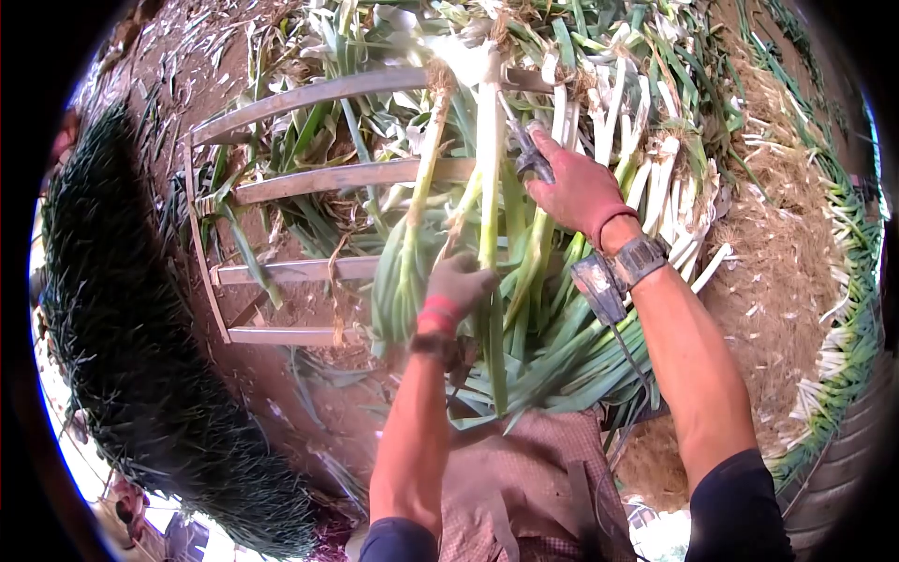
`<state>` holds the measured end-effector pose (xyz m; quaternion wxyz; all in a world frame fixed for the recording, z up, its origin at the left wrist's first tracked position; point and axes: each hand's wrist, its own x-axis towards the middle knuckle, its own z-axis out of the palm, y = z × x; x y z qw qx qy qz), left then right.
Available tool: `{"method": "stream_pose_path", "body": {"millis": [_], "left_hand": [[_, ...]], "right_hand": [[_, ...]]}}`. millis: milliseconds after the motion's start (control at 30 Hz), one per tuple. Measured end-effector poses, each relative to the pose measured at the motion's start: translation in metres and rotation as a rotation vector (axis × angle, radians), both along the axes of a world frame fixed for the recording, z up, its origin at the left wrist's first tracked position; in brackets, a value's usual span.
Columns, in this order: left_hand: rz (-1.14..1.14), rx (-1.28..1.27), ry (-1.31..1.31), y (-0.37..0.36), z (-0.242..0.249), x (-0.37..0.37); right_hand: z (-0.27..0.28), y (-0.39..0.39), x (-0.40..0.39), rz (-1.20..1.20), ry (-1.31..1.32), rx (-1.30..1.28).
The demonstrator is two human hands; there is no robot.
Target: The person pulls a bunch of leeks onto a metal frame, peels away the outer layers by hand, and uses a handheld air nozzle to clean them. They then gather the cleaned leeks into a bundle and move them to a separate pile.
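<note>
My left hand (459, 286), in a dark glove with a red cuff, is closed around the green part of a long green onion (489, 159) with a white shank. Its root end points away from me, over the slatted metal rack. My right hand (582, 192), in a reddish glove, grips a dark air blow gun (530, 157), whose thin nozzle reaches toward the white shank. Another green onion (431, 140), with brown roots, lies just left of it. Below my right wrist hangs a grey fitting (597, 286) with a dark hose.
Beneath the work is a metal rack (356, 178) with curved slats. Peelings and leaves (365, 37) cover the ground beyond. Peeled green onions (660, 178) lie to the right. A long dark-green bundle pile (112, 328) stands left, and a row of green onions (838, 309) curves along the far right.
</note>
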<state>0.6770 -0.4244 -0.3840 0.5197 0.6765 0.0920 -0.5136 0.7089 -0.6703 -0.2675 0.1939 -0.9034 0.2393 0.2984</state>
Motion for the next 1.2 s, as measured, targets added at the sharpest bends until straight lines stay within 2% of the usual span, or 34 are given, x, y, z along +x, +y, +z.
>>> {"method": "stream_pose_path", "body": {"millis": [133,200,333,400,433,467,533,600,667,700,733,800,867,933,1000,1033,1067,1133,1200], "left_hand": [[-0.025,-0.003,0.007,0.000,0.003,0.001],[-0.013,-0.004,-0.043,0.001,-0.001,0.000],[-0.055,0.057,-0.020,0.010,-0.019,-0.010],[-0.084,0.078,-0.094,0.017,-0.029,-0.024],[-0.166,0.168,-0.113,0.020,-0.029,-0.029],[-0.196,0.273,-0.056,0.013,0.000,-0.024],[-0.340,0.313,-0.160,0.007,0.006,-0.045],[-0.437,0.324,-0.263,-0.009,0.038,-0.063],[-0.578,0.236,-0.177,-0.010,0.039,-0.086],[-0.587,0.212,-0.198,-0.003,0.026,-0.104],[-0.588,0.215,-0.196,0.005,0.027,-0.103],[-0.179,0.292,-0.301,0.029,0.026,-0.088],[0.031,0.458,-0.466,0.061,-0.002,-0.059],[-0.039,0.714,-0.634,0.072,0.003,-0.012],[-0.041,0.657,-0.842,0.074,-0.003,0.014],[-0.135,0.617,-0.685,0.067,0.013,0.031],[-0.134,0.615,-0.685,0.067,0.010,0.036],[-0.220,0.621,-0.739,0.065,0.003,0.043],[-0.250,0.637,-0.679,0.062,0.000,0.049]], "right_hand": [[-0.002,0.007,-0.023,-0.017,-0.059,0.010],[0.014,0.016,-0.033,-0.067,0.056,0.157],[0.031,0.040,-0.083,0.056,0.110,0.185],[0.044,0.048,-0.109,0.074,0.108,0.186],[0.049,0.052,-0.120,0.092,0.107,0.188],[0.056,0.056,-0.126,0.095,0.110,0.194],[0.067,0.064,-0.134,0.060,0.117,0.229],[0.064,0.075,-0.138,0.109,0.081,0.269],[0.063,0.086,-0.128,-0.003,0.050,0.265],[0.053,0.089,-0.129,0.026,-0.005,0.173],[0.052,0.093,-0.126,0.026,-0.004,0.177],[0.049,0.103,-0.117,0.038,0.055,0.239],[0.039,0.120,-0.123,0.078,0.049,0.287],[0.031,0.135,-0.121,0.120,0.057,0.292],[0.028,0.148,-0.112,0.112,0.064,0.263],[0.023,0.154,-0.111,0.149,0.076,0.290],[0.022,0.159,-0.106,0.186,0.089,0.317],[0.021,0.158,-0.088,0.118,0.114,0.311],[0.011,0.148,-0.068,0.039,0.069,0.243]]}}
